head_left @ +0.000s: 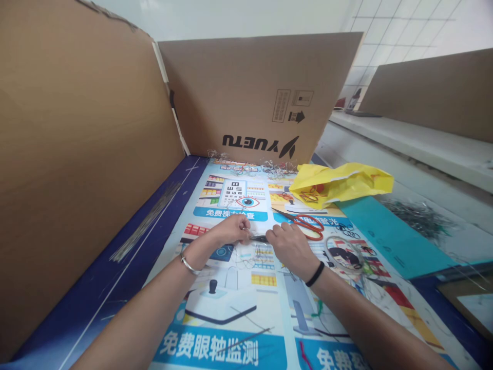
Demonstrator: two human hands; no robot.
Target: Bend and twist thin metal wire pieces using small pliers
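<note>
At the far left, a bundle of thin straight wires lay on the blue cloth, beside the printed poster sheet I was working over. My left hand, with a silver bangle at its wrist, was closed in a pinch on fine wire, its exact shape too small to tell. Just right of those fingertips was the dark, narrow tip of a hand tool, the rest hidden in my right hand, which was clamped around it — the two hands near each other but apart. A black band circled my right wrist. The scissors, orange-handled, lay just beyond that hand, blades pointing left. Behind them sat a yellow bag, its opening facing left, and farther right a wire coil rested on the poster sheet, then a teal sheet and a tangled wire heap.
</note>
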